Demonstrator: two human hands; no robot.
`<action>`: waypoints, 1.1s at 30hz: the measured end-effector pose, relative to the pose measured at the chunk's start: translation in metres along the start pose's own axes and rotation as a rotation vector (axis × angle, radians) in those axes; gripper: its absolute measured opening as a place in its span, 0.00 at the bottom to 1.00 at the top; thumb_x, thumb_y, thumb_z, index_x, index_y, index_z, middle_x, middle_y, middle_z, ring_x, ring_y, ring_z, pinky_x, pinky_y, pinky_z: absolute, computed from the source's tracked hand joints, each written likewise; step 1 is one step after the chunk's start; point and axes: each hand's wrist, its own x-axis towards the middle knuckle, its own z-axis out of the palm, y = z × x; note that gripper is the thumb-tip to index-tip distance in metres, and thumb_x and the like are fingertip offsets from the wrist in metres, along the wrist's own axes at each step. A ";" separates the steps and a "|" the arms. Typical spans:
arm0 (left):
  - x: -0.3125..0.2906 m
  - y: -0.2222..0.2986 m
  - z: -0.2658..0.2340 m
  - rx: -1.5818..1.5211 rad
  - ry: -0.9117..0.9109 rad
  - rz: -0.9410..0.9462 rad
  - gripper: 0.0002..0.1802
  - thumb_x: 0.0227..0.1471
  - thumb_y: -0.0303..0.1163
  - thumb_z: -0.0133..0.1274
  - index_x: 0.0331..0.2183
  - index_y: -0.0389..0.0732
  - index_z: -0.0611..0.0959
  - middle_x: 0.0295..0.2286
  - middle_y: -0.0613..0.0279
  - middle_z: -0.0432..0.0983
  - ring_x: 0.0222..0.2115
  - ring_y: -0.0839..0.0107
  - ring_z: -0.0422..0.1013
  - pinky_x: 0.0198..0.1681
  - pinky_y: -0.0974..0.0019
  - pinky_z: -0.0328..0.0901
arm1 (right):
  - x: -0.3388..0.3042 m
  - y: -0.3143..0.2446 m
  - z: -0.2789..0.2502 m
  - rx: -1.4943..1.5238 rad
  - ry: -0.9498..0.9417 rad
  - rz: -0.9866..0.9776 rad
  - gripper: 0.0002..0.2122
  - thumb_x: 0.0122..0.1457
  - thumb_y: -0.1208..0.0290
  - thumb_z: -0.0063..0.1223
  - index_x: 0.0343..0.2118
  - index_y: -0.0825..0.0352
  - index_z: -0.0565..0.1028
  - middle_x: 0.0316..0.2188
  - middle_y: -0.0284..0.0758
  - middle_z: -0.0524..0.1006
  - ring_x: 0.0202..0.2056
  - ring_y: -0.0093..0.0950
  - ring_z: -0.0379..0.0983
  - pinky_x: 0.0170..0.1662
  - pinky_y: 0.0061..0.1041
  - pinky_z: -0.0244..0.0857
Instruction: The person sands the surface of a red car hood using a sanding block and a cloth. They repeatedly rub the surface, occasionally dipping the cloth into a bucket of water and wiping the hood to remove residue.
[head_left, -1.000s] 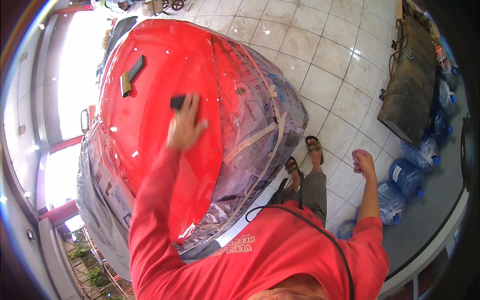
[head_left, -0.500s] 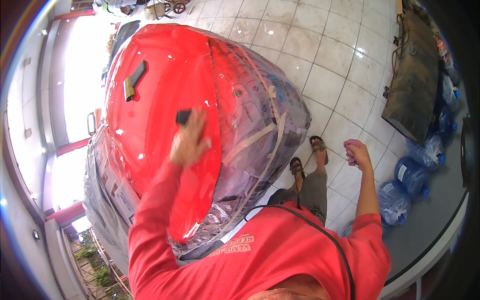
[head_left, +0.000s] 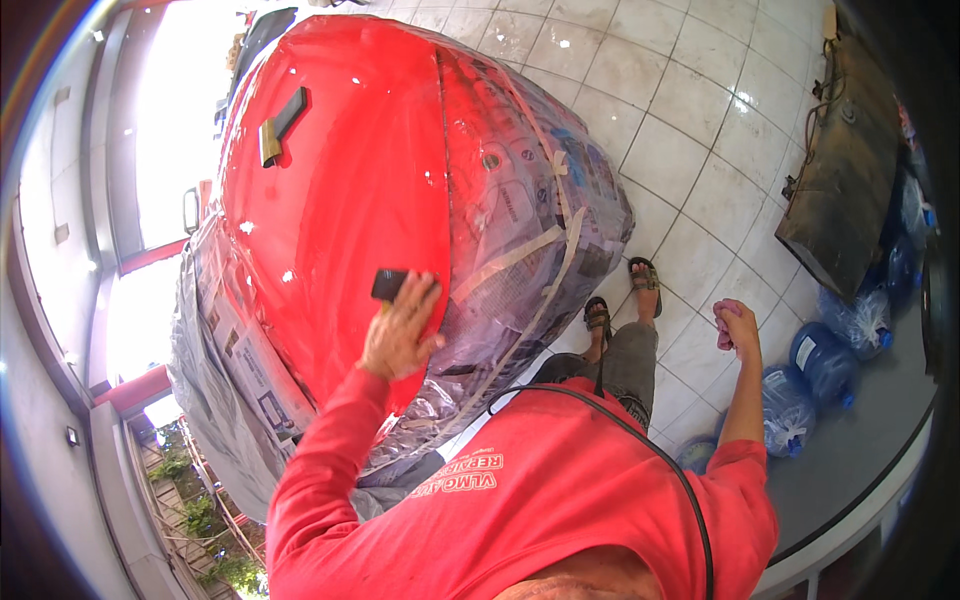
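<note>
A glossy red car hood (head_left: pixel 340 130) fills the left middle, bordered by newspaper and clear plastic. My left hand (head_left: pixel 402 325) lies over a small black sanding block (head_left: pixel 388 284), pressing it against the hood near its right edge; the fingers hide part of the block. Farther up on the hood rests a second, longer dark block (head_left: pixel 290 113) with an olive-gold sheet around its near end. My right hand (head_left: pixel 737 325) is raised over the floor at my right side, closed on a small crumpled pink thing (head_left: pixel 722 335), perhaps a cloth; most of it is hidden.
Masking tape (head_left: pixel 510 258) crosses the newspaper (head_left: pixel 510 205) on the hood's right side. Blue water jugs (head_left: pixel 825 362), some in clear plastic, stand along the right, below a dark dirty panel (head_left: pixel 845 160). A black cable (head_left: pixel 640 450) runs across my shirt. White tiles (head_left: pixel 690 130) cover the floor.
My left hand has drawn the black block nearer to me along the hood. My right hand stays closed on the pink thing. The whole view has shifted slightly.
</note>
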 end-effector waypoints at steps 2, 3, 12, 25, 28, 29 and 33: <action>0.066 -0.035 -0.026 -0.079 0.113 0.002 0.42 0.66 0.54 0.52 0.71 0.39 0.65 0.72 0.44 0.54 0.74 0.44 0.49 0.73 0.45 0.53 | 0.032 0.012 0.006 -0.042 -0.001 -0.152 0.13 0.61 0.72 0.58 0.47 0.70 0.79 0.18 0.28 0.70 0.12 0.21 0.63 0.14 0.27 0.54; 0.100 -0.053 -0.034 -0.109 0.197 -0.033 0.41 0.67 0.53 0.50 0.71 0.39 0.65 0.72 0.44 0.54 0.73 0.44 0.50 0.72 0.47 0.55 | 0.045 0.003 0.018 -0.079 0.006 -0.188 0.14 0.61 0.72 0.59 0.48 0.70 0.79 0.18 0.27 0.70 0.12 0.20 0.63 0.14 0.26 0.54; 0.023 -0.011 0.001 -0.077 0.237 -0.043 0.49 0.60 0.53 0.58 0.71 0.32 0.63 0.72 0.39 0.51 0.73 0.41 0.49 0.73 0.46 0.54 | 0.015 -0.074 0.028 0.097 -0.124 -0.053 0.14 0.63 0.74 0.57 0.51 0.68 0.78 0.22 0.28 0.71 0.16 0.18 0.61 0.16 0.23 0.53; 0.171 -0.067 -0.059 -0.062 0.319 -0.156 0.44 0.67 0.54 0.51 0.71 0.36 0.62 0.73 0.45 0.52 0.73 0.46 0.52 0.70 0.50 0.60 | 0.040 -0.110 0.086 -0.139 -0.309 -0.106 0.15 0.61 0.72 0.59 0.50 0.69 0.79 0.19 0.26 0.69 0.15 0.18 0.61 0.15 0.25 0.54; 0.076 -0.027 -0.017 -0.111 0.272 -0.093 0.51 0.62 0.57 0.55 0.72 0.33 0.59 0.73 0.39 0.49 0.73 0.41 0.50 0.71 0.46 0.58 | 0.036 -0.080 0.051 -0.103 -0.205 -0.101 0.13 0.61 0.73 0.57 0.48 0.70 0.79 0.19 0.26 0.69 0.14 0.18 0.61 0.14 0.26 0.54; 0.031 -0.012 -0.001 -0.042 0.244 -0.084 0.52 0.61 0.56 0.56 0.72 0.32 0.59 0.73 0.38 0.48 0.73 0.41 0.48 0.71 0.46 0.57 | 0.020 -0.079 0.043 -0.084 -0.192 -0.044 0.13 0.61 0.73 0.57 0.47 0.70 0.79 0.18 0.26 0.69 0.14 0.18 0.61 0.14 0.26 0.53; 0.011 -0.016 -0.006 -0.011 0.079 -0.091 0.54 0.58 0.55 0.59 0.72 0.32 0.59 0.73 0.38 0.48 0.75 0.42 0.46 0.72 0.46 0.56 | 0.003 -0.068 0.019 0.002 -0.118 -0.012 0.12 0.61 0.74 0.56 0.46 0.69 0.79 0.17 0.26 0.69 0.13 0.18 0.61 0.13 0.26 0.52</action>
